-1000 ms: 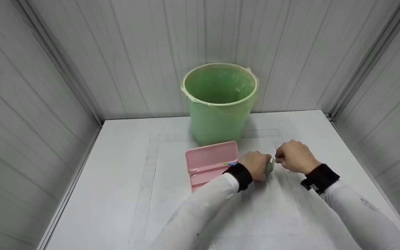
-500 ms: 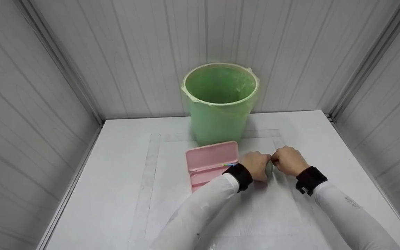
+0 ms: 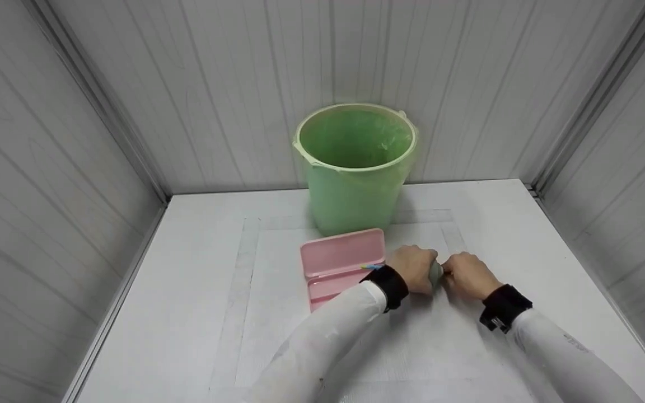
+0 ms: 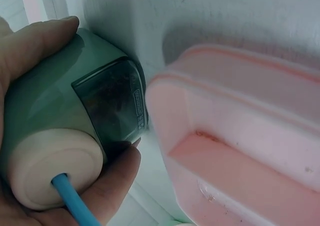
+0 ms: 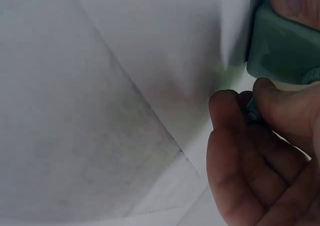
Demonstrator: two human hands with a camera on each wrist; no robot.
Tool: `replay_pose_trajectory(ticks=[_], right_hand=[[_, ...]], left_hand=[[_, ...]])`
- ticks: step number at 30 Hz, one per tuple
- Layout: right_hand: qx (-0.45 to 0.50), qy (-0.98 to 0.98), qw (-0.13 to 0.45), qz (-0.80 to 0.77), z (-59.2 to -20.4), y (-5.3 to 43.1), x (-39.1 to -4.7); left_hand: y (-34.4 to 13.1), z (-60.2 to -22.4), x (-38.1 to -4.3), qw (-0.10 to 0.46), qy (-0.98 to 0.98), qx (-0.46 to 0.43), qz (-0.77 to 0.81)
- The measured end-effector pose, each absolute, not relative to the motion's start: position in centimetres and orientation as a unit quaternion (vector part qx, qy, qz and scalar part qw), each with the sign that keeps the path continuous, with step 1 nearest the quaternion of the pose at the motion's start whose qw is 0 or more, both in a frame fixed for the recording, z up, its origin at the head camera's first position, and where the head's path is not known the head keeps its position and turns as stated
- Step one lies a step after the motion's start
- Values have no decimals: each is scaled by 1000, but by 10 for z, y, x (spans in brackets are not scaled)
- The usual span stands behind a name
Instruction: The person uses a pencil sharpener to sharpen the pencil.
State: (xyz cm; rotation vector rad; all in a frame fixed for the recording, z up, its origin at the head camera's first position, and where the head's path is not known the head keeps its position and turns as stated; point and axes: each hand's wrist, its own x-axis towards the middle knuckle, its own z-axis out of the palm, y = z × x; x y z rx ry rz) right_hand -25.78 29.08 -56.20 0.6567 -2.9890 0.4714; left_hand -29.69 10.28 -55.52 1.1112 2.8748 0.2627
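Tabletop (image 3: 194, 291), white, edged by ribbed panel walls (image 3: 216, 84); faded tape strips (image 3: 238, 280) mark a rectangle on it. Pencil case (image 3: 340, 253), pink, lies open, its lid spread back toward the bin and its tray partly covered by the left sleeve (image 3: 311, 341); brownish marks show in one inner corner. Waste bin (image 3: 350, 201), green, stands upright behind the case near the back wall, a thin liner folded over its rim. Blue pencil (image 4: 77, 203) has one end in the hole of the sharpener's round beige face. Left hand (image 3: 413, 268), black band at the wrist, has thumb and fingers curled round the green crank sharpener (image 4: 50, 95), gripping it just beside the case. Contents of its dark window cannot be made out. Right hand (image 3: 468, 275), at the far side of the sharpener, pinches a small green crank knob (image 5: 251, 113) between thumb and forefinger, remaining fingers curled in.
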Motion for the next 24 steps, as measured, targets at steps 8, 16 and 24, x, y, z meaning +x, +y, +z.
replay_pose_trajectory(ticks=[8, 16, 24], right_hand=[[219, -960, 12, 171, -566, 294, -242], [244, -956, 18, 163, -561, 291, -226], [264, -955, 39, 132, -544, 290, -213]], left_hand=[[105, -558, -297, 25, 934, 347, 82], [105, -557, -296, 23, 935, 344, 80], [106, -553, -295, 22, 936, 342, 75]])
